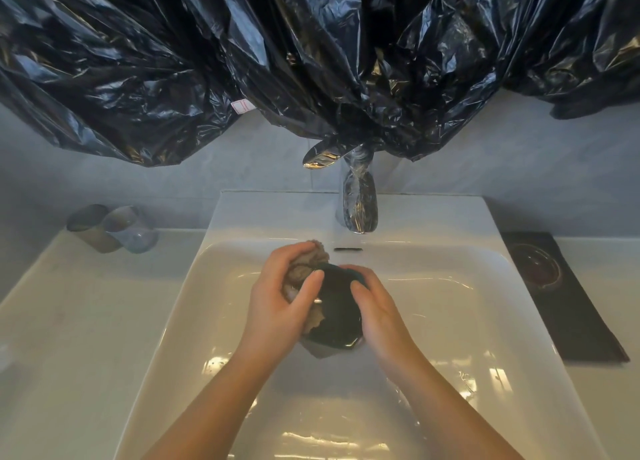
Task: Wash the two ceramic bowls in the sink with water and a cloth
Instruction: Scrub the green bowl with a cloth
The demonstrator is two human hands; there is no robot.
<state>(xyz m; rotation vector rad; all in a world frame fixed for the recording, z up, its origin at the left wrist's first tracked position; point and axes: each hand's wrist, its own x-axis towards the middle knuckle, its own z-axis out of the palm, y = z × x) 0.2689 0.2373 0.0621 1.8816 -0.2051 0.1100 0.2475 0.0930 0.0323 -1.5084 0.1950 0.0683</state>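
We are holding a dark bowl (337, 317) above the sink (450, 217), right hand (379, 309) fingers curling round it, left hand (277, 300) fingers gripping the cloth (304, 269) against it. Seemingly midway — the second bowl (535, 269) is sitting right of the sink.

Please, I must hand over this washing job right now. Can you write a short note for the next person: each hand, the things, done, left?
Left hand: holds the beige cloth against the dark bowl.
Right hand: grips that bowl by its right side, over the sink.
Second bowl: on the dark mat, right of the sink; washed or not, cannot tell.
Done: first bowl is being wiped.
Left: finish and rinse it, then check the second bowl. No stream shows at the tap.
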